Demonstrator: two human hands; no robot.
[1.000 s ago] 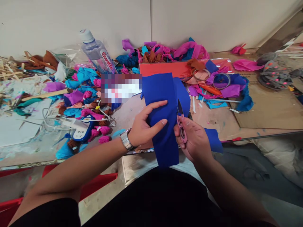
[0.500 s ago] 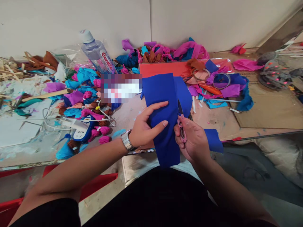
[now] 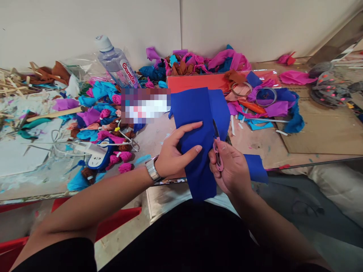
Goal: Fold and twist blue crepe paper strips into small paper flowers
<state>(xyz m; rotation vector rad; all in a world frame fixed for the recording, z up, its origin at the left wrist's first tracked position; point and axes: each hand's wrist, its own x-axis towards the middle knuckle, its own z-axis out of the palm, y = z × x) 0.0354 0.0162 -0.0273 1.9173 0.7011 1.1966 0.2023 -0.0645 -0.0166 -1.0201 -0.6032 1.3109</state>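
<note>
A sheet of dark blue crepe-like paper (image 3: 195, 113) lies folded over the table's front edge and hangs toward my lap. My left hand (image 3: 180, 151) rests on it, thumb and fingers spread flat. In my right hand (image 3: 229, 162) is a small folding knife (image 3: 217, 151) with a pink handle. Its dark blade points away from me along the sheet's fold, against the blue paper. Another blue piece (image 3: 255, 168) sticks out to the right behind my right wrist.
A water bottle (image 3: 116, 64) stands at the back left. Crumpled coloured paper (image 3: 96, 113) and a white-and-blue power strip (image 3: 99, 156) lie to the left. Tape rolls (image 3: 266, 97) sit among scraps at the right, beside flat cardboard (image 3: 320, 128).
The right-hand flap of the blue paper has shifted a little, and its outer edge looks different. Both hands and the knife stay almost where they were.
</note>
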